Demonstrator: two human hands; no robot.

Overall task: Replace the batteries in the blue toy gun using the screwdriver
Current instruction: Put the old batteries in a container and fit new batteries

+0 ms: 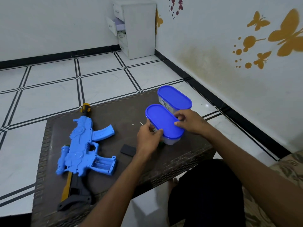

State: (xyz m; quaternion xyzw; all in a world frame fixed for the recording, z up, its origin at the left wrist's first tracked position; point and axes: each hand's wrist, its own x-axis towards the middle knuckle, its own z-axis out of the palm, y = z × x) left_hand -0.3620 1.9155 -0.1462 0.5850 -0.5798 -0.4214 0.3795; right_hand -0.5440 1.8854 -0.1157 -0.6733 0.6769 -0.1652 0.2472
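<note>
While both hands hold the nearer box (164, 124), its side label is too blurred to read and its blue lid (161, 119) hides the contents. Left hand (148, 136) fingers curl around its near side; right hand (191, 121) fingertips pinch the lid's far edge. Well left of the fingers lies the toy gun (85, 145), battery slot open and empty.

Single head-worn camera looks forward and down, close over the table (114, 115).
</note>
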